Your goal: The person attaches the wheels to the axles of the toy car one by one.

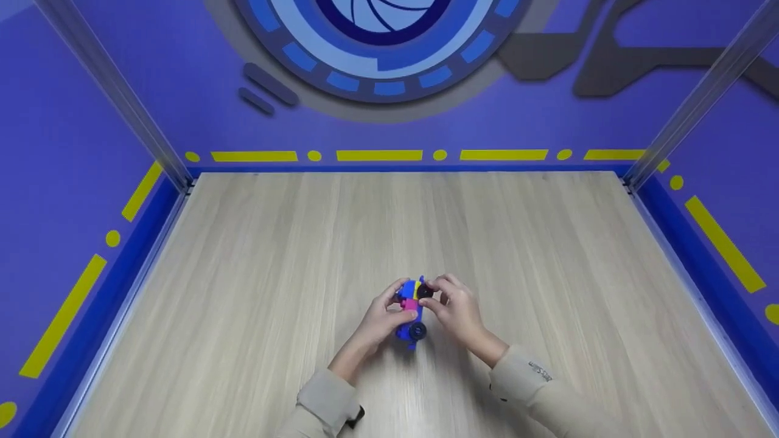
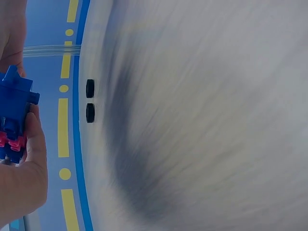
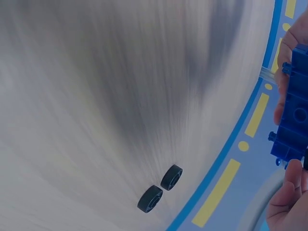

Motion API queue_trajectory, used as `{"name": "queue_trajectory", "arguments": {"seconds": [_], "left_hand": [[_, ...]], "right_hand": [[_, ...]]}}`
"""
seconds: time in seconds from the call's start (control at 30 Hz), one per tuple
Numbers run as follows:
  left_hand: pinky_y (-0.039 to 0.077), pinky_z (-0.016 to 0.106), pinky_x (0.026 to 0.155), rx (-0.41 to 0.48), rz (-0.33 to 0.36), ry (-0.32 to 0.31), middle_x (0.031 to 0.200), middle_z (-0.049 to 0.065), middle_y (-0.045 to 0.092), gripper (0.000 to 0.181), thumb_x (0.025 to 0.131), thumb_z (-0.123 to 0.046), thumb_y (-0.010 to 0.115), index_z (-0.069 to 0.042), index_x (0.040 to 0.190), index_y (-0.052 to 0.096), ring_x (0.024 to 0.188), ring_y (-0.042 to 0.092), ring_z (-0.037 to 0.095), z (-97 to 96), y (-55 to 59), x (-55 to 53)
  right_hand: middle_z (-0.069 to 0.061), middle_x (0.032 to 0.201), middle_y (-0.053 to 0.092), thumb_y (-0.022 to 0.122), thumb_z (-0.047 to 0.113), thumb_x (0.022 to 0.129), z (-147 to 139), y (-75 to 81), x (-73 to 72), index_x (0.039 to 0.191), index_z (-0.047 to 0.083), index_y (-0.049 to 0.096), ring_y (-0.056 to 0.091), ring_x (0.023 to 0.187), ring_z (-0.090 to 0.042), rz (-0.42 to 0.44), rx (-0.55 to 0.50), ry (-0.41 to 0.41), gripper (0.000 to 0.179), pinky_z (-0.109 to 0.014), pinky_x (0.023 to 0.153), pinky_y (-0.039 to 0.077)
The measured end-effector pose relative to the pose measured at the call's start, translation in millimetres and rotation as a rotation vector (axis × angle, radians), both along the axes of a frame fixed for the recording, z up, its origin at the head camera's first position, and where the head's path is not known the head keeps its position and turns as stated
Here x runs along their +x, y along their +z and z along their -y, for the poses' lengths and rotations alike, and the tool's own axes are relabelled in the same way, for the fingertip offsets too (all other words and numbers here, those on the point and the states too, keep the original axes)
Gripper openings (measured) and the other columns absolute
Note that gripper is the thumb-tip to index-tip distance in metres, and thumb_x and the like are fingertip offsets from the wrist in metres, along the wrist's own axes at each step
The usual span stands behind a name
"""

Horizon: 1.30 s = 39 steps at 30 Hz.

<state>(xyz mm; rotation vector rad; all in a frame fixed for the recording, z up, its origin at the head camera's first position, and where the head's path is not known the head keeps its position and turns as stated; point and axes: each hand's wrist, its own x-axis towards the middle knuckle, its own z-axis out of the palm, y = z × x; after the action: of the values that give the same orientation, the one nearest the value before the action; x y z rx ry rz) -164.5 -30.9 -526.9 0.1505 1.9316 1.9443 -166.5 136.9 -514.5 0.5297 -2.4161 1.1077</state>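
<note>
A toy car of blue, pink and yellow blocks is held above the table, tipped on its side. My left hand grips its body, thumb across the pink block. With fingertips and thumb, my right hand pinches a black wheel at the far end of the upward side. Another black wheel sits at the near end. In the right wrist view, the blue chassis shows bare axle stubs pointing toward the table.
Two loose black wheels stand close together on the table, a left one and a right one in the left wrist view; the head view does not show them. Purple-blue panels wall in the wooden tabletop at the back and sides.
</note>
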Motion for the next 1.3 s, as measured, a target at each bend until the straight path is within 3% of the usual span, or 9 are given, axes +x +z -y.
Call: {"name": "queue_trajectory", "arguments": {"seconds": [0.3, 0.67, 1.07, 1.3], "left_hand": [[0.049, 0.032, 0.077, 0.043, 0.009, -0.029, 0.118, 0.019, 0.046, 0.061, 0.082, -0.013, 0.058, -0.012, 0.136, 0.031, 0.082, 0.059, 0.017, 2.0, 22.1, 8.7], [0.049, 0.033, 0.076, 0.032, -0.002, -0.009, 0.121, 0.018, 0.045, 0.064, 0.080, -0.020, 0.061, -0.018, 0.137, 0.031, 0.081, 0.059, 0.016, -1.1, -0.2, 1.8], [0.050, 0.034, 0.077, 0.046, -0.026, -0.026, 0.120, 0.019, 0.044, 0.065, 0.080, -0.018, 0.061, -0.014, 0.137, 0.029, 0.081, 0.061, 0.018, -0.1, 0.5, 0.9], [0.049, 0.034, 0.078, 0.039, -0.013, -0.042, 0.120, 0.017, 0.044, 0.064, 0.081, -0.017, 0.061, -0.018, 0.137, 0.029, 0.081, 0.060, 0.017, 0.8, 3.6, 0.6]], "right_hand": [[-0.002, 0.079, 0.061, 0.074, 0.013, 0.066, 1, 0.1, -0.4, 0.086, 0.004, 0.065, 0.051, 0.058, -0.011, 0.015, 0.002, -0.025, 0.023, -0.017, 0.050, 0.041], [-0.002, 0.077, 0.060, 0.072, 0.015, 0.068, 4, 1.3, 2.1, 0.085, 0.005, 0.065, 0.048, 0.058, -0.005, 0.033, -0.035, -0.054, 0.021, -0.018, 0.050, 0.042], [-0.003, 0.072, 0.062, 0.073, 0.013, 0.068, 4, 5.1, 0.1, 0.083, 0.004, 0.066, 0.051, 0.058, -0.006, 0.140, -0.081, -0.056, 0.019, -0.018, 0.052, 0.045], [-0.002, 0.068, 0.060, 0.073, 0.014, 0.068, 2, 7.9, -0.1, 0.083, 0.002, 0.066, 0.051, 0.058, -0.005, 0.175, -0.110, -0.031, 0.020, -0.018, 0.051, 0.044]]}}
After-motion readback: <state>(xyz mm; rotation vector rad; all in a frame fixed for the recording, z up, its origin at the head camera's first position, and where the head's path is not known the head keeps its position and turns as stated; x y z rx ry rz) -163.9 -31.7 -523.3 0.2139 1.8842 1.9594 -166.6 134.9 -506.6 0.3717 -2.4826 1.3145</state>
